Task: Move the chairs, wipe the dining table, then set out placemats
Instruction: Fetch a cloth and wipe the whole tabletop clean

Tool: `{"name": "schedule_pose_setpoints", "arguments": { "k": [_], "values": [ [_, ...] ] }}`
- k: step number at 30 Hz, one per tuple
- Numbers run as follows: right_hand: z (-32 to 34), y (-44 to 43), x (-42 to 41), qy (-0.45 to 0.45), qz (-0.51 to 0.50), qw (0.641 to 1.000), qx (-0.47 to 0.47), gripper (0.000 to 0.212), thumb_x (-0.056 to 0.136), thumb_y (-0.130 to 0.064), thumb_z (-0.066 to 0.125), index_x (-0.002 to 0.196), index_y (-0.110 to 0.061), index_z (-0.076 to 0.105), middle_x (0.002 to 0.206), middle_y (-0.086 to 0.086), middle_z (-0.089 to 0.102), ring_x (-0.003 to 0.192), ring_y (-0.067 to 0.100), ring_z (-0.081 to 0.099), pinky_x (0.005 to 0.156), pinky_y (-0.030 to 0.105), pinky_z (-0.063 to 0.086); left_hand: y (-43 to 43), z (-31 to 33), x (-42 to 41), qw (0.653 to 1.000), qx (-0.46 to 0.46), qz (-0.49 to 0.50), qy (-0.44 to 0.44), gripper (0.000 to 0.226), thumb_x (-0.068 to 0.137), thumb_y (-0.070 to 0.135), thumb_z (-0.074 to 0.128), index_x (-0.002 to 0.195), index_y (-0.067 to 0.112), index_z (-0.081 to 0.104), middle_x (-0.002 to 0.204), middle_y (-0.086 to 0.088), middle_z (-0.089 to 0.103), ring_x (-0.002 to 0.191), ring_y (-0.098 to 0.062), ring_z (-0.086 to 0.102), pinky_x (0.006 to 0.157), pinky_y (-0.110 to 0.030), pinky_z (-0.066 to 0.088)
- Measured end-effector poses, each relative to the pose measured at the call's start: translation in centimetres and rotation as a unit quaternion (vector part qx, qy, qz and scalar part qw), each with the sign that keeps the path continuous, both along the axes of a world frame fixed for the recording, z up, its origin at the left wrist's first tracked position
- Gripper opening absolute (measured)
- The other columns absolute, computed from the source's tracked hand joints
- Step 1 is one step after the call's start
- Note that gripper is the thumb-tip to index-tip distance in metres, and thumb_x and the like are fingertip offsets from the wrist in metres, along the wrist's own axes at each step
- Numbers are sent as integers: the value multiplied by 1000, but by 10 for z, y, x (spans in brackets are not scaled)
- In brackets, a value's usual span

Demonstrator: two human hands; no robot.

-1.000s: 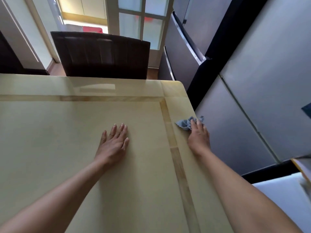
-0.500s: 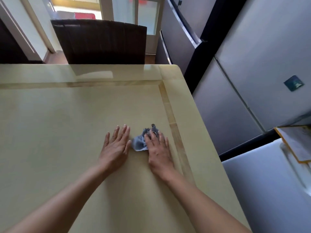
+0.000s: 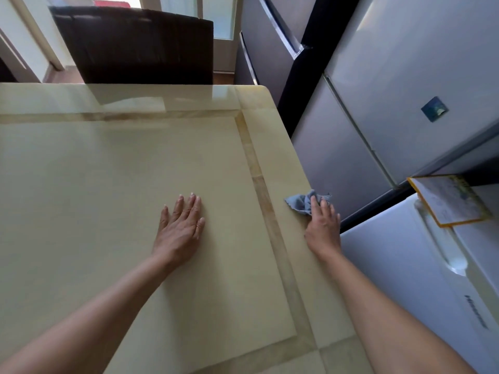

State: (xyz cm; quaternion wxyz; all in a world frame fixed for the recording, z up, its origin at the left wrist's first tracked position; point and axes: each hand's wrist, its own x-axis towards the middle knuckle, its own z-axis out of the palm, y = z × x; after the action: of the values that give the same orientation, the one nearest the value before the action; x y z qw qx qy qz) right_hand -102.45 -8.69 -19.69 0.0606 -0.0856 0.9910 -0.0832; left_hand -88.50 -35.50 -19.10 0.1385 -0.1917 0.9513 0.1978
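The glossy cream dining table with a darker inlaid border fills the left and middle of the view. My left hand lies flat on it, palm down, fingers together and holding nothing. My right hand presses a crumpled grey-blue cloth onto the table's right edge strip; the cloth sticks out beyond my fingertips. A dark brown chair stands at the far side, its back against the table edge.
Grey refrigerators stand close along the table's right side, leaving a narrow gap. A white appliance sits lower right with a yellow-edged card on it. Glass doors lie behind the chair.
My right hand has swept the cloth from beside my left hand out to the table's right edge. My left hand has stayed flat in place. The camera tilted slightly.
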Motion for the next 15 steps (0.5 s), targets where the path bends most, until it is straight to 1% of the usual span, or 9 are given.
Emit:
{"name": "schedule_pose_setpoints", "arguments": {
  "k": [3, 5, 7, 8, 9, 12, 13, 14, 15],
  "values": [
    [2, -8, 19, -7, 8, 1000, 9, 71, 86, 5, 35, 151, -16, 17, 158, 9, 12, 145, 31, 10, 117, 43, 10, -1, 3, 0, 1000, 15, -5, -2, 55, 103, 35, 15, 151, 21, -8, 159, 7, -15, 145, -12, -19, 116, -36, -14],
    [1, -24, 37, 2, 41, 999, 6, 67, 85, 2, 30, 150, -14, 22, 157, 10, 17, 144, 34, 13, 117, 43, 11, 1, 6, 1, 1000, 20, -7, 6, 55, 103, 34, 15, 151, 20, -7, 159, 6, -15, 145, -12, -19, 116, -36, -14],
    [0, -45, 63, 9, 70, 997, -15, 66, 80, -6, 19, 143, -9, 37, 151, 15, 33, 138, 40, 28, 113, 47, 22, 8, 9, 11, 1000, 13, -13, 12, 55, 102, 34, 14, 151, 20, -9, 159, 7, -16, 145, -12, -20, 116, -35, -15],
    [-1, -55, 77, 4, 88, 996, -24, 68, 77, -10, 17, 139, -7, 45, 146, 17, 41, 133, 43, 36, 110, 50, 28, 13, 9, 16, 1000, 8, -17, 13, 55, 102, 34, 14, 151, 20, -9, 159, 7, -16, 145, -12, -20, 116, -35, -16],
    [-2, -66, 94, -2, 110, 994, -26, 68, 75, -11, 18, 136, -7, 49, 143, 17, 45, 130, 43, 41, 107, 52, 30, 18, 8, 25, 1000, 4, -21, 12, 56, 102, 34, 14, 151, 21, -9, 159, 7, -16, 145, -12, -20, 116, -35, -16],
    [-2, -87, 141, -21, 176, 984, -19, 65, 76, -10, 25, 137, -12, 48, 144, 12, 46, 133, 40, 40, 108, 51, 19, 30, 7, 52, 1000, 5, -20, 15, 56, 102, 36, 13, 151, 21, -9, 159, 8, -16, 143, -9, -22, 115, -34, -16],
    [-3, -89, 152, -26, 196, 980, -13, 64, 77, -10, 28, 137, -14, 48, 143, 10, 47, 133, 38, 40, 107, 51, 19, 33, 6, 60, 1000, 5, -18, 16, 56, 102, 36, 13, 151, 21, -10, 158, 8, -17, 141, -6, -24, 115, -34, -17],
    [-1, -87, 161, -30, 217, 976, -1, 63, 78, -10, 31, 138, -16, 47, 144, 8, 47, 134, 37, 40, 108, 50, 18, 37, 7, 68, 1000, 3, -18, 14, 56, 101, 37, 13, 151, 21, -10, 158, 9, -18, 138, -4, -27, 115, -34, -18],
    [1, -83, 164, -32, 238, 971, 7, 63, 80, -9, 31, 141, -17, 44, 147, 6, 42, 137, 35, 35, 109, 49, 13, 40, 8, 75, 1000, 1, -20, 12, 56, 101, 38, 11, 151, 21, -11, 157, 10, -20, 135, -2, -29, 114, -33, -18]
  ]
}}
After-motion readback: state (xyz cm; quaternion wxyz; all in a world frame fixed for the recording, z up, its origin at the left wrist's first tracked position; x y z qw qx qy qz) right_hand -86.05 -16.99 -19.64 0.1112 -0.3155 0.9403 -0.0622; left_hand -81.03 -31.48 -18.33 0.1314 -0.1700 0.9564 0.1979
